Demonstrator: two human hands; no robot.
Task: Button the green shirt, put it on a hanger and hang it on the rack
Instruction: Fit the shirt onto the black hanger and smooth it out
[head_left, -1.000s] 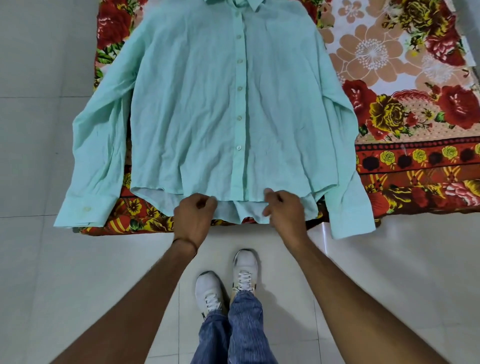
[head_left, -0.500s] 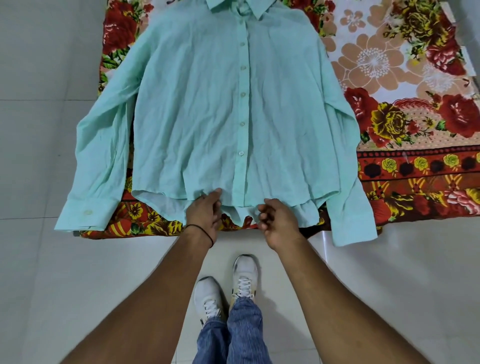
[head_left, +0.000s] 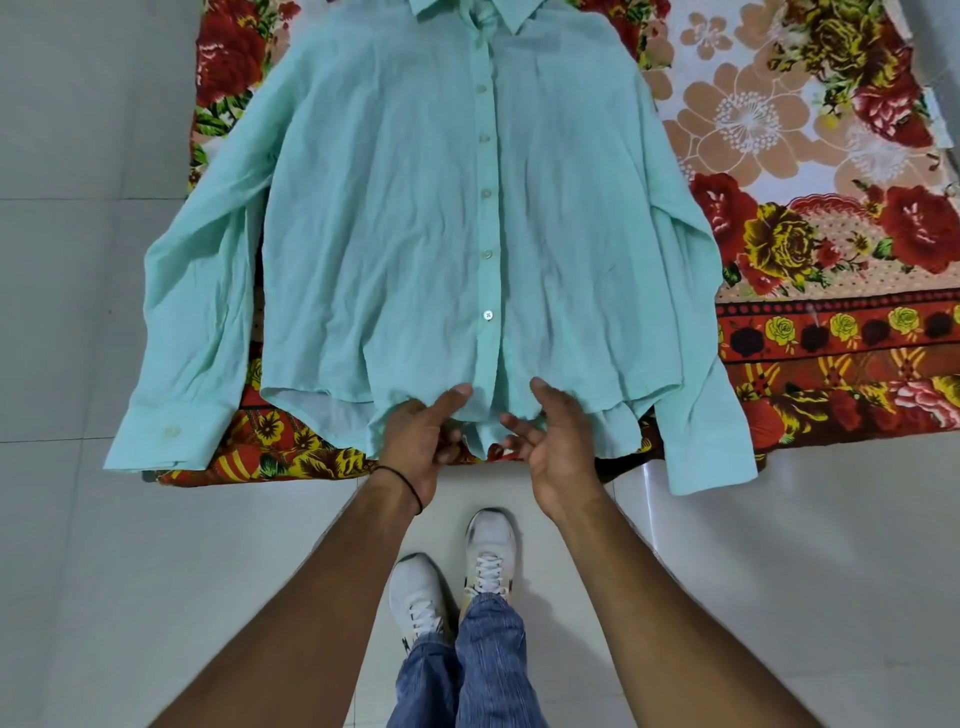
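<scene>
Curled fingers (head_left: 445, 453) of the left hand (head_left: 415, 441) tuck under the bottom hem of the green shirt (head_left: 395, 234) while the thumb lies on top of the cloth, so the hem is pinched between them. Just to the right, the right hand (head_left: 558, 441) does much the same: its thumb rests on the front panel and its loosely bent, slightly spread fingers (head_left: 514, 431) sit at the hem's edge below. The two hands are near each other but apart, with the button placket (head_left: 488, 364) running down between them. Beyond the fingers the shirt lies flat and face up, its front panels closed together, and a row of buttons climbs away from them, the nearest a white button (head_left: 487, 315). At the far end sits the collar (head_left: 511, 13). One sleeve stretches out to the left of the fingers and ends in a cuff (head_left: 156, 441); the other cuff (head_left: 711, 467), to their right, hangs past the edge of the floral bedsheet (head_left: 831, 338) on which the shirt is spread. A black band (head_left: 405, 480) circles the left wrist. Nearer than the fingers, on the pale tiled floor (head_left: 78, 571), stand two white sneakers (head_left: 491, 545) below blue jeans (head_left: 488, 665).
</scene>
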